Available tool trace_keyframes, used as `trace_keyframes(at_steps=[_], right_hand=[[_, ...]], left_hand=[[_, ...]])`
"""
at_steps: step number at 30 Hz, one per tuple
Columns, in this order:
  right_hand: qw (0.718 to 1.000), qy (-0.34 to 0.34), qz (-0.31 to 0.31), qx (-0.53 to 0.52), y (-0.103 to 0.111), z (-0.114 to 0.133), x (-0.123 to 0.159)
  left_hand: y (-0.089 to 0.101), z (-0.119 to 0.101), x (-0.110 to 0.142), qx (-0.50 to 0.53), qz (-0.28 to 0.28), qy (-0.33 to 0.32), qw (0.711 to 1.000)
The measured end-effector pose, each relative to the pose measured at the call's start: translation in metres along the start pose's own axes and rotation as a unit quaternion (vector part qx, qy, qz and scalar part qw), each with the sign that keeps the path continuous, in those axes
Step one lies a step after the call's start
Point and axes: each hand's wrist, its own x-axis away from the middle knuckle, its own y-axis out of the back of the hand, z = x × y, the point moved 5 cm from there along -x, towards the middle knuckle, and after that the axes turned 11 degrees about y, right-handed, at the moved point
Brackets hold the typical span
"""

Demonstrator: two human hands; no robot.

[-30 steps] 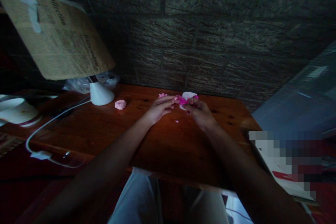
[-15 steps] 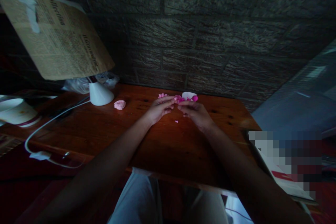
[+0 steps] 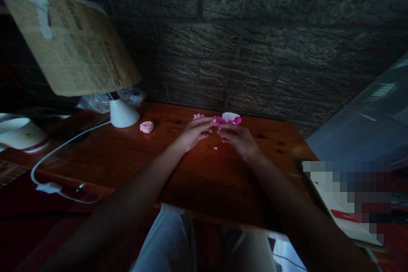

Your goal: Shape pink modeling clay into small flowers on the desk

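Over the back part of the wooden table (image 3: 134,153), my left hand (image 3: 196,133) and my right hand (image 3: 237,138) face each other with a small gap between them. Both have their fingers bent, and their fingertips meet at a small soft-looking pink piece (image 3: 218,120), which they pinch; its exact kind is unclear. Just behind the right fingers lie a white piece (image 3: 230,116) and a bright magenta round bit (image 3: 237,120). Another pink bit (image 3: 198,116) sits behind my left hand. A tiny pink scrap (image 3: 215,148) rests in front, between the wrists.
A pale pink crumpled lump (image 3: 146,126) lies left of my hands, beside a white lamp base (image 3: 123,114) with a newspaper-print shade (image 3: 76,46). A white cord (image 3: 60,148) runs over the table's left side. Behind stands a dark stone wall (image 3: 207,42). A white cup-like vessel (image 3: 22,134) is far left.
The camera view has shifted very slightly. My hands stay in almost the same place, fingertips still at the pink piece; nothing else has visibly moved.
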Motion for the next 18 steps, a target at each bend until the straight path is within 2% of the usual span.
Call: trace_keyframes(at_steps=[7,18], right_hand=[[0.998,0.006,0.055,0.022,-0.0045,-0.0053,0.0009],[0.998,0.016,0.064,0.004,-0.0072,0.0014,0.003]], left_hand=[[0.0005,0.0007,0.0002,0.006,-0.01,0.004,1.0],[0.0007,0.001,-0.0015,0.0,0.005,-0.008,1.0]])
